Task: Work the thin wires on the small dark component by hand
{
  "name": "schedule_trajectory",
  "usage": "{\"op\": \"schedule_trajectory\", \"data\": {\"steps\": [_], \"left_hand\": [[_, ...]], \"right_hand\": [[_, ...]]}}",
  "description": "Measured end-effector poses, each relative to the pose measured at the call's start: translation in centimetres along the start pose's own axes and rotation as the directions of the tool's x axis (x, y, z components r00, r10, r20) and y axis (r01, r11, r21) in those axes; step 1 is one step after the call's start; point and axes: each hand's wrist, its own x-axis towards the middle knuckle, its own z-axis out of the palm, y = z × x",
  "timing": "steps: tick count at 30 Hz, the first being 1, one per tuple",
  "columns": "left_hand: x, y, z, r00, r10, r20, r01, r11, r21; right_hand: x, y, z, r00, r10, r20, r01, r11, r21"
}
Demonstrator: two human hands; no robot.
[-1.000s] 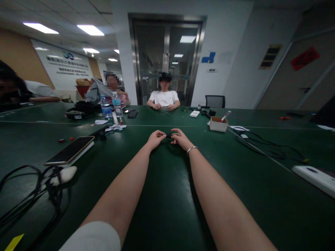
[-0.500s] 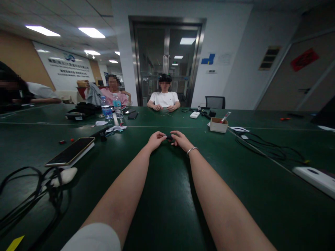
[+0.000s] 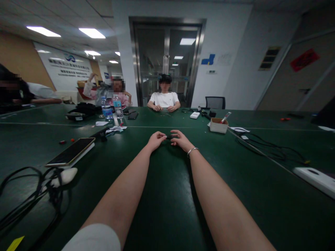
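Note:
My left hand [image 3: 156, 140] pinches a small black object [image 3: 169, 137] between thumb and fingertips, just above the green table [image 3: 167, 195]. It is too small and dark to name its kind. From the other side, my right hand [image 3: 181, 140] has its fingertips at the object's right end. The index finger there is lifted off, while the lower fingers and thumb curl around that end. A silver bangle [image 3: 193, 150] circles my right wrist.
At left lie a phone [image 3: 72, 152], a white mouse-like piece [image 3: 65, 176] and black cables [image 3: 34, 195]. A small box [image 3: 218, 125] with a tube in it stands at right. Water bottles [image 3: 117, 108] stand farther back. One person [image 3: 164, 99] sits opposite, others at left.
My right index finger has lifted slightly off the black object. My left hand keeps its pinch. At the back left, a seated person has raised an arm.

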Motion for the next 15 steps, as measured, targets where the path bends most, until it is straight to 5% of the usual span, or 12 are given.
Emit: {"op": "schedule_trajectory", "data": {"steps": [15], "left_hand": [[-0.19, 0.48, 0.11, 1.0, 0.0, -0.014, 0.0, 1.0, -0.004]], "right_hand": [[0.27, 0.28, 0.0, 0.999, 0.038, -0.014, -0.038, 0.999, -0.016]]}}
